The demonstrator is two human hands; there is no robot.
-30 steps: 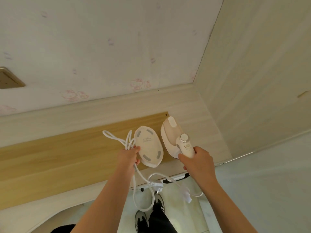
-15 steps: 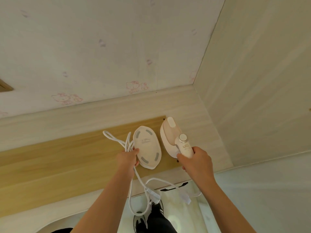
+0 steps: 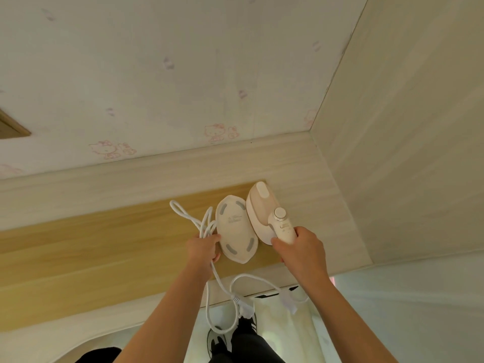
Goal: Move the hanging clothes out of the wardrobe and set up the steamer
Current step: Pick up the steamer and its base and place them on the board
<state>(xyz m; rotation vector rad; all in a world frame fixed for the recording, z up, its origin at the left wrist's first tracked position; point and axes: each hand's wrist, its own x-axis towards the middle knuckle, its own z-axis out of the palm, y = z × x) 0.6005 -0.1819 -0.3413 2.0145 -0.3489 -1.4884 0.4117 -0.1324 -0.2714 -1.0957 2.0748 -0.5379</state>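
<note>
A cream handheld steamer (image 3: pixel 262 210) sits over the wooden desk top (image 3: pixel 104 244), near its right end. My right hand (image 3: pixel 298 250) grips the steamer's handle. Left of it is the steamer's white oval base plate (image 3: pixel 237 229), underside up with grey pads. My left hand (image 3: pixel 204 248) holds that plate's left edge together with loops of the white power cord (image 3: pixel 193 218). The cord hangs down past the desk edge, ending in a white plug (image 3: pixel 245 307). No hanging clothes or wardrobe interior are in view.
A pale wall (image 3: pixel 157 74) with faint cartoon-cat prints rises behind the desk. A light wood-grain panel (image 3: pixel 406 127) closes the right side. My dark trousers and shoes (image 3: pixel 235 341) stand on the pale floor below the desk edge.
Both hands with steamer, plate and cord have stayed almost in place; the dangling cord and plug have swung slightly below the desk edge. The view has shifted a little.
</note>
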